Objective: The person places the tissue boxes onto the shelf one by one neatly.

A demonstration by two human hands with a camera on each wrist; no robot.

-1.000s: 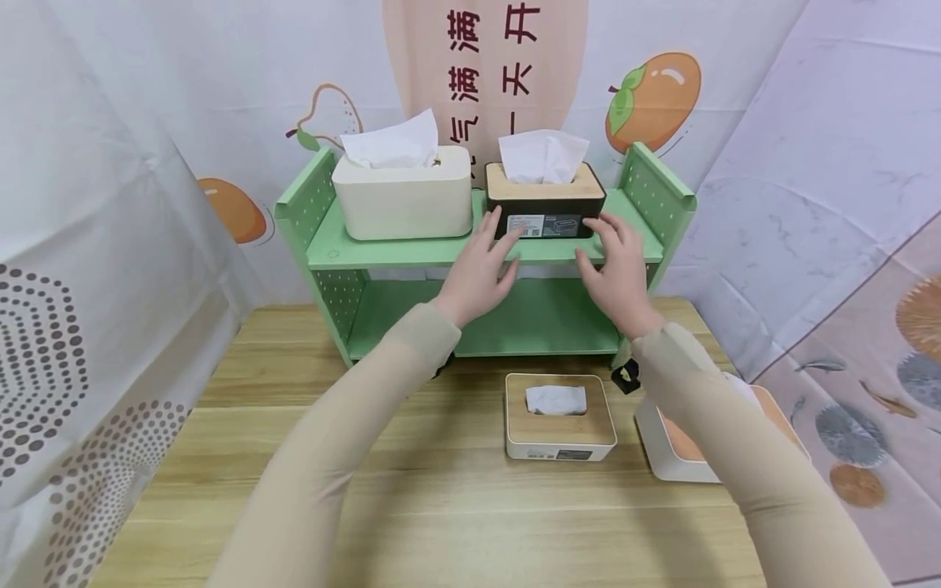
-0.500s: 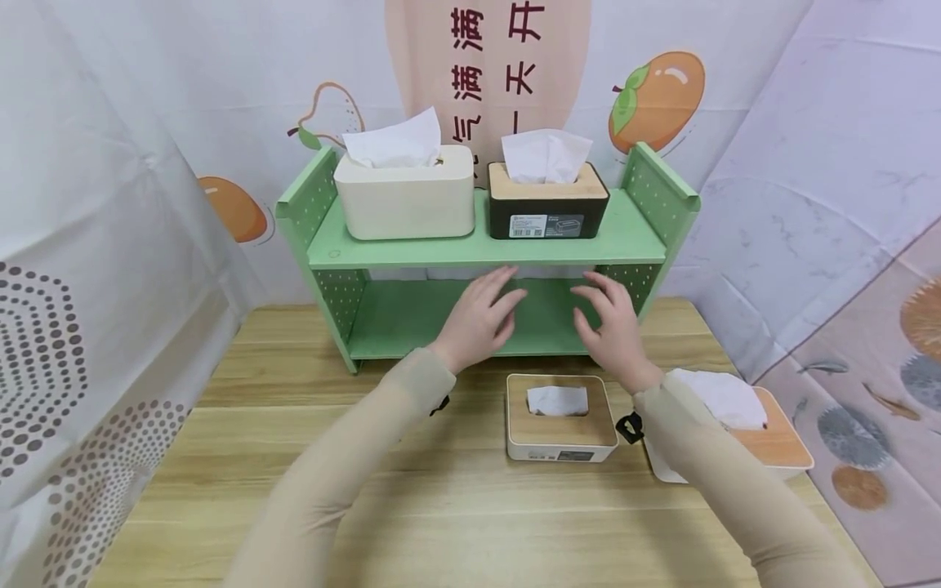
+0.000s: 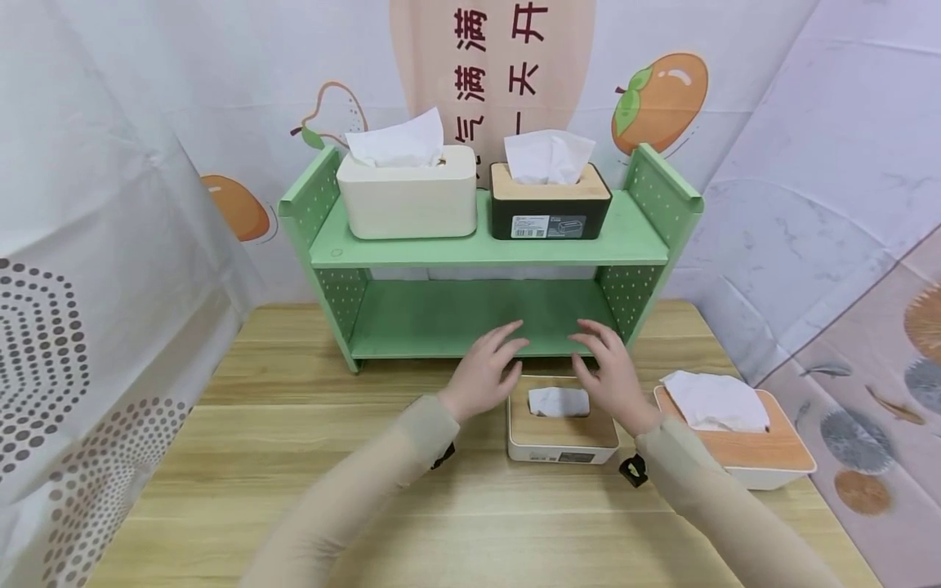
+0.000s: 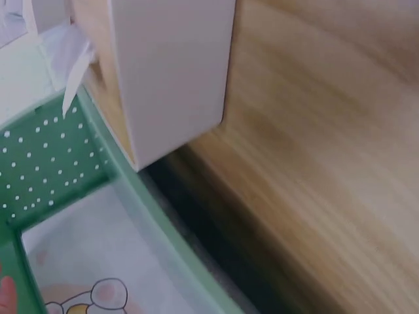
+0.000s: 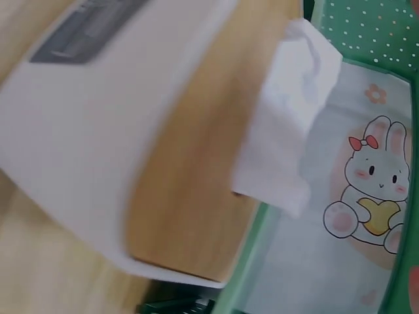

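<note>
A small white tissue box (image 3: 529, 429) with a pale wooden lid stands on the table, a tissue showing in its slot. My left hand (image 3: 481, 377) is over its left rear side, fingers apart and bent a little. Opposite it, my right hand (image 3: 612, 377) hovers by the right rear corner, its fingers spread loosely. Neither hand grips anything. The left wrist view shows the box's white wall (image 4: 173, 72) close up, with a bit of fingertip (image 4: 8, 297) at the edge. In the right wrist view the wooden lid (image 5: 190, 170) and tissue are near and blurred.
A green two-tier shelf (image 3: 456, 254) stands behind the hands. On its top sit a cream tissue box (image 3: 412, 206) and a black tissue box (image 3: 501, 219) with a wooden lid. Another white tissue box (image 3: 772, 478) with an orange-brown lid lies right on the wooden table (image 3: 294, 490).
Both hands have come down and back from the black tissue box on the top shelf to just above the small white tissue box. The boxes have stayed where they were.
</note>
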